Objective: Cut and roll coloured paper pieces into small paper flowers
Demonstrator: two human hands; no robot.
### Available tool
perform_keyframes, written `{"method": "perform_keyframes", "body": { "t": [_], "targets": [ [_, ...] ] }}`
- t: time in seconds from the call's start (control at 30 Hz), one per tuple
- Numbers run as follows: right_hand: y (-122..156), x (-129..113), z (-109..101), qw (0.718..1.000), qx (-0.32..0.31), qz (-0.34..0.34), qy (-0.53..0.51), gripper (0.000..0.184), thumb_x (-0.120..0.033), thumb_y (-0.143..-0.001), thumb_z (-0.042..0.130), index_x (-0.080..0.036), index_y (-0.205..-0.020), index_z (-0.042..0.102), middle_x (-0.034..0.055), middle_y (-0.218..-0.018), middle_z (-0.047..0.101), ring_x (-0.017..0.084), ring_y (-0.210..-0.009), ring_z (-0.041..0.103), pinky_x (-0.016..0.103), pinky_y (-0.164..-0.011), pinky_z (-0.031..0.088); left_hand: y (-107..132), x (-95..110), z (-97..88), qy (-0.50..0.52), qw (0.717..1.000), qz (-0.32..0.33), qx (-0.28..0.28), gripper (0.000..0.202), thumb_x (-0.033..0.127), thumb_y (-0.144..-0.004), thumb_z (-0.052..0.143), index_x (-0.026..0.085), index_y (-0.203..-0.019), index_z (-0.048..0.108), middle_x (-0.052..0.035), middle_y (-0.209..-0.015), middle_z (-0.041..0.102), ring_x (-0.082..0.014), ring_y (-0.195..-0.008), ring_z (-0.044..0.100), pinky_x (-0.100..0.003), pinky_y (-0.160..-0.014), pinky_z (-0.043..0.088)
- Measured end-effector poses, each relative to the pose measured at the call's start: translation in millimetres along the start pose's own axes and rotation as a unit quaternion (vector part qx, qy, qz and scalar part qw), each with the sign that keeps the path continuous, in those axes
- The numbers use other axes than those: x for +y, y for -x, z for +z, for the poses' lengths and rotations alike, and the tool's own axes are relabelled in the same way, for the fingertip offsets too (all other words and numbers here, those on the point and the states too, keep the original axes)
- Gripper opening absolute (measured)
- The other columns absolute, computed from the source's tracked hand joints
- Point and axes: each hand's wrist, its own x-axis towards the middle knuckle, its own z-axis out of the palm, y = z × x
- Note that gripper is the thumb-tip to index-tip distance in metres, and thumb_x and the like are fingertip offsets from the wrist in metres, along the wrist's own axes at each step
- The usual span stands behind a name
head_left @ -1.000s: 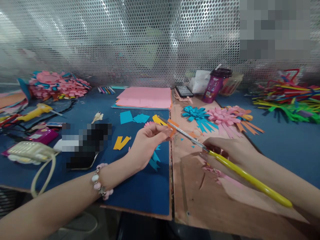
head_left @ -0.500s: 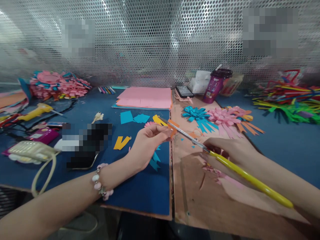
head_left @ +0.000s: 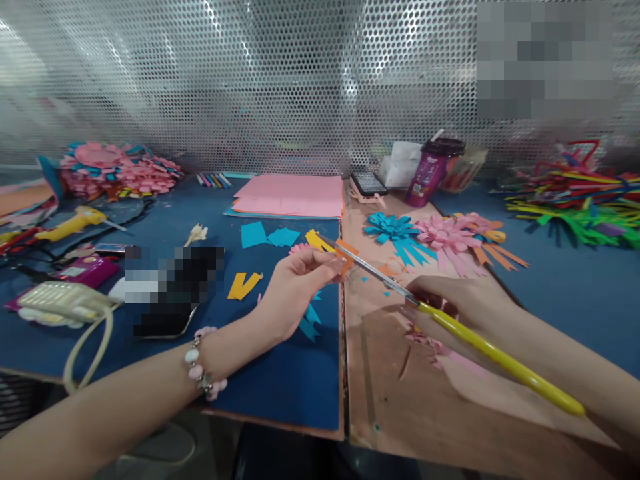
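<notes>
My left hand (head_left: pixel 293 283) pinches a small orange paper piece (head_left: pixel 346 254) above the seam between the blue mat and the brown board. My right hand (head_left: pixel 460 303) grips yellow-handled scissors (head_left: pixel 430 313), whose blades reach up-left to the orange piece. Cut blue and yellow paper scraps (head_left: pixel 270 237) lie just beyond my left hand. A beaded bracelet (head_left: pixel 203 370) is on my left wrist.
A pink paper stack (head_left: pixel 293 195) lies at the back centre. Blue and pink paper flowers (head_left: pixel 425 233) sit right of centre, with a purple cup (head_left: pixel 430 170) and phone (head_left: pixel 367 183) behind. Coloured strips (head_left: pixel 575 193) far right; glue gun (head_left: pixel 75 223) and flower pile (head_left: pixel 115 170) left.
</notes>
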Motion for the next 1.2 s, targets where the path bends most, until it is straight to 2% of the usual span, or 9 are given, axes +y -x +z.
{"method": "perform_keyframes", "body": {
  "t": [0.1, 0.33, 0.67, 1.03, 1.2],
  "targets": [
    [0.2, 0.0, -0.1, 1.0, -0.004, 0.012, 0.009, 0.023, -0.038, -0.088, 0.045, -0.02, -0.082, 0.057, -0.0004, -0.073, 0.059, 0.01, -0.059, 0.05, 0.021, -0.055, 0.032, 0.1, -0.3, -0.3, -0.004, 1.0, -0.001, -0.001, 0.009, 0.021, -0.068, 0.071, 0.016, -0.064, 0.065, -0.001, -0.075, 0.064, -0.0127, -0.076, 0.059, -0.032, -0.079, 0.049],
    [0.9, 1.7, 0.6, 0.999, 0.025, -0.028, -0.002, 0.032, -0.044, -0.089, 0.041, -0.018, -0.08, 0.058, 0.0007, -0.069, 0.059, 0.008, -0.054, 0.048, 0.021, -0.051, 0.031, 1.2, 1.1, 0.3, -0.001, 1.0, -0.002, -0.005, 0.009, 0.021, -0.068, 0.07, 0.016, -0.064, 0.065, -0.0017, -0.076, 0.064, -0.0137, -0.078, 0.059, -0.033, -0.079, 0.049],
    [1.7, -2.0, -2.2, 0.998, 0.053, -0.038, -0.005, 0.034, -0.046, -0.087, 0.041, -0.019, -0.077, 0.058, 0.0002, -0.066, 0.058, 0.008, -0.052, 0.047, 0.02, -0.049, 0.029, 1.0, 0.1, 0.0, 0.004, 1.0, 0.0, -0.005, 0.009, 0.021, -0.068, 0.07, 0.016, -0.063, 0.065, -0.0014, -0.074, 0.064, -0.0132, -0.076, 0.059, -0.033, -0.079, 0.049],
    [-0.8, 1.8, -1.0, 0.999, 0.031, -0.04, -0.014, 0.032, -0.042, -0.089, 0.04, -0.018, -0.078, 0.058, 0.0004, -0.069, 0.059, 0.008, -0.054, 0.049, 0.02, -0.051, 0.031, 0.5, -1.7, -1.3, 0.009, 1.0, 0.007, -0.016, 0.007, 0.021, -0.069, 0.07, 0.017, -0.063, 0.068, -0.001, -0.075, 0.064, -0.0119, -0.076, 0.058, -0.032, -0.081, 0.05],
    [-1.2, 3.0, -0.2, 1.0, -0.001, -0.022, 0.0, 0.025, -0.036, -0.089, 0.041, -0.018, -0.08, 0.057, 0.0003, -0.072, 0.059, 0.008, -0.056, 0.05, 0.02, -0.053, 0.033, 0.8, -2.6, -2.1, 0.012, 1.0, 0.007, -0.014, 0.007, 0.02, -0.069, 0.07, 0.017, -0.064, 0.068, -0.0011, -0.075, 0.064, -0.0123, -0.076, 0.059, -0.033, -0.081, 0.049]
  ]
}}
